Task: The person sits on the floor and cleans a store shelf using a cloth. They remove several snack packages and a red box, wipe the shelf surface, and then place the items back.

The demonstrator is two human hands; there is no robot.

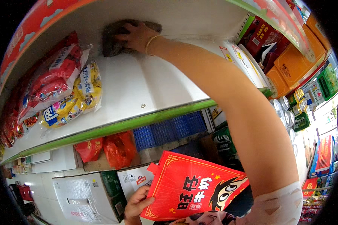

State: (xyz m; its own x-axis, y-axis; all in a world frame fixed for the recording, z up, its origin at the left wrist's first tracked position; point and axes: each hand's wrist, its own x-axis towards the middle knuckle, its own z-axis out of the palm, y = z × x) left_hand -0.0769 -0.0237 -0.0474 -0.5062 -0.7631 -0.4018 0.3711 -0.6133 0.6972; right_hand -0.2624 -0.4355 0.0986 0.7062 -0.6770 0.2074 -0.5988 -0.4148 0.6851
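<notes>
My right hand (138, 38) is stretched far into a white shelf (135, 76), fingers spread over a dark cloth (114, 39) pressed against the shelf near its back. Low in the view, my left hand (138, 201) pinches the edge of a flat red printed package (183, 188) with a cartoon face and Chinese writing. My right arm and printed clothing cover part of the package. On the shelf, left of the cloth, lie a clear bag of red-wrapped sweets (56, 78) and a bag of yellow-wrapped sweets (76, 95).
A green strip (124, 121) edges the shelf front. Beneath it are blue plastic crates (169, 130), red plastic bags (119, 149) and a white carton (81, 197) on the floor. Orange boxes (293, 66) and several cans (284, 109) stand to the right. Another shelf overhangs above.
</notes>
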